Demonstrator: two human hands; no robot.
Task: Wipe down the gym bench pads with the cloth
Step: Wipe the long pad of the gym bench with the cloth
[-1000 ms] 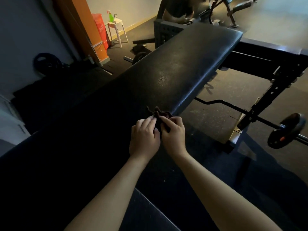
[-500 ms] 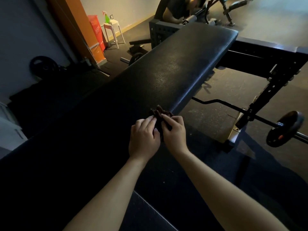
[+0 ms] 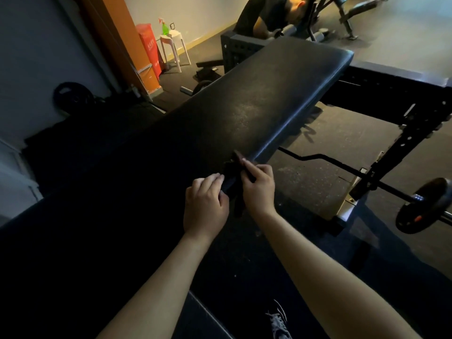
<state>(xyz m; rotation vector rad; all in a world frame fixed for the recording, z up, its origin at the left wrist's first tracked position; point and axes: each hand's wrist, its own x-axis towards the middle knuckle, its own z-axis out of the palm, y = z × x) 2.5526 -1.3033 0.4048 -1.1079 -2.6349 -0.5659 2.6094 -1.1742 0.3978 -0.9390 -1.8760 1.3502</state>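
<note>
Head view. Dark cloth [image 3: 234, 165] lies bunched on the right edge of the bench pad [image 3: 269, 94], near frame centre. The right hand [image 3: 256, 189] has a closed grip, pinching the cloth. The left hand [image 3: 205, 206], at 9 o'clock of the cloth, curls beside it; whether its grip holds the cloth cannot be told. Judged stage: cloth being readied, with the pad's length toward 1 o'clock apparently yet to be wiped. Barbell [image 3: 425, 206] at 4 o'clock.
</note>
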